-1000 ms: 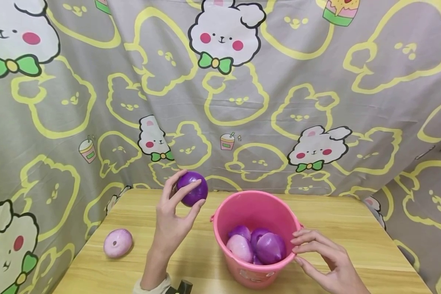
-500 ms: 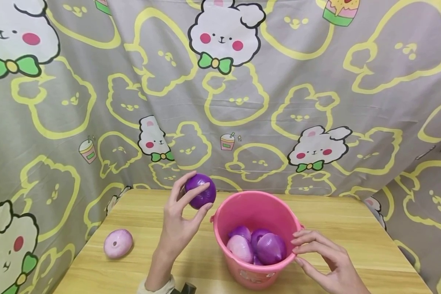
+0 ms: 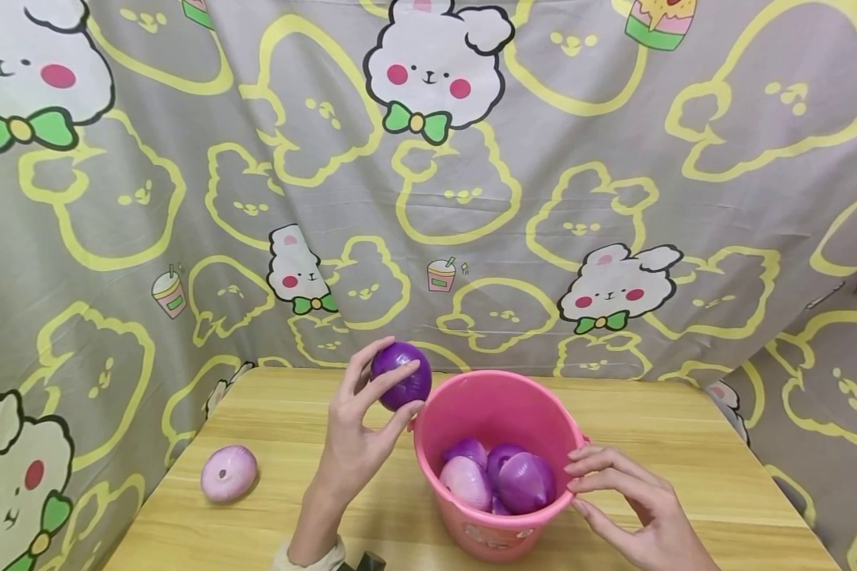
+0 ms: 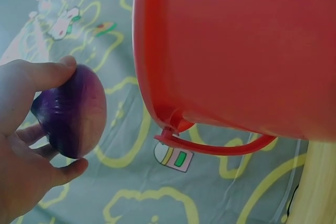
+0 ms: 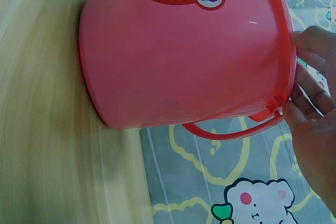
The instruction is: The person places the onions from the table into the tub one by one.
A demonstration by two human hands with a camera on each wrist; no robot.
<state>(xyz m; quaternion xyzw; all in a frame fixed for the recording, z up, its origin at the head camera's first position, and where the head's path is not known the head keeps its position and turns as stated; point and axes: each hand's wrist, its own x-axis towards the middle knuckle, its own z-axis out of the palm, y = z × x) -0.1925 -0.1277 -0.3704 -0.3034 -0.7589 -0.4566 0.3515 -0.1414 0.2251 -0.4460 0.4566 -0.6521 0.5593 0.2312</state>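
Note:
A dark purple onion is held up between the thumb and fingers of my left hand, just outside the left side of the pink bucket's rim. In the left wrist view a gap shows between this onion and the bucket. The bucket stands upright with several purple onions inside, one of them paler. At its right side my right hand grips the rim; the right wrist view shows the fingertips there.
One pale pinkish-purple onion lies on the left of the wooden table. A grey curtain with cartoon rabbits hangs behind the table and at both sides. The bucket's handle hangs folded down along its far side.
My left hand has moved right and slightly down with the onion, closer to the bucket's rim. The right hand, the bucket and the onion on the table have stayed put.

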